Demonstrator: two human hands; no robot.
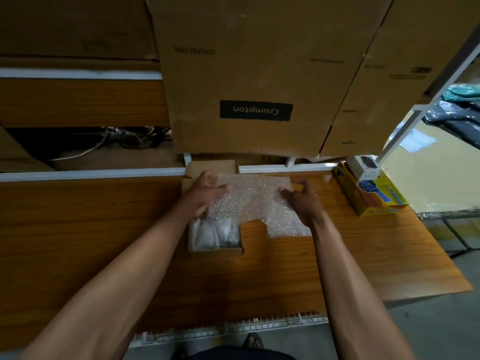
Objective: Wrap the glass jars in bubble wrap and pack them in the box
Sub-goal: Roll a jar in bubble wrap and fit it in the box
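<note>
Bubble wrap lies spread on the wooden tabletop near its far edge, between your two hands, its left part draped over the far end of the small open box. That box sits just left of the sheet's near edge, and inside it you can see two wrapped bundles side by side; whether they are jars cannot be told through the wrap. Your left hand is at the sheet's left end, above the box, fingers curled with the tips on the wrap; whether it actually grips the sheet cannot be told. Your right hand is at the sheet's right side, fingers loosely curled, tips touching or just over the wrap; again the hold is unclear. A loose cardboard flap lies beyond your left hand against the white rail along the far edge. At the far right corner of the tabletop stands a yellow carton with a small white box on top. Behind the rail, a large carton marked Crompton fills the shelf, with another carton to its right.
</note>
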